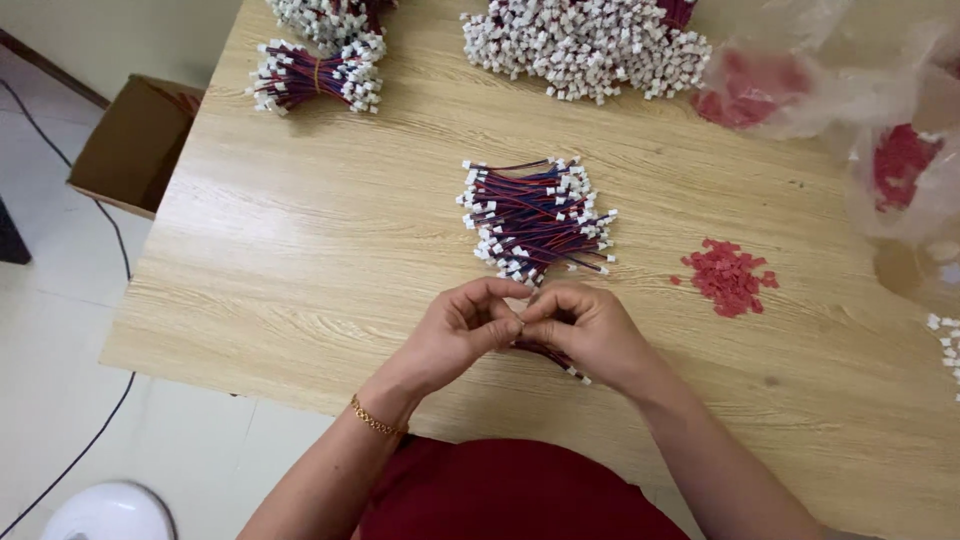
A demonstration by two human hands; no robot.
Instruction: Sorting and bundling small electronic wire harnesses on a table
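The left hand [462, 330] and right hand [590, 330] are meeting over the pale wooden table [300, 260], fingers pinching a short red-and-blue wire lead with white plug [560, 362] between them. A loose pile of similar leads [535, 220] is lying just beyond; a heap of small red plastic pieces [728, 276] is sitting to the right, while banded bundles [318, 76] are lying farther back.

Person, seen from above. Both forearms bare, no sleeves in view. Left hand [462, 330]: no rings visible; thin gold-coloured chain bracelet [375, 418] at the wrist, with small links. Right hand [588, 330]: no jewellery visible at wrist or fingers. Garment [510, 492]: dark red, plain fabric, showing at the lower edge between the forearms.
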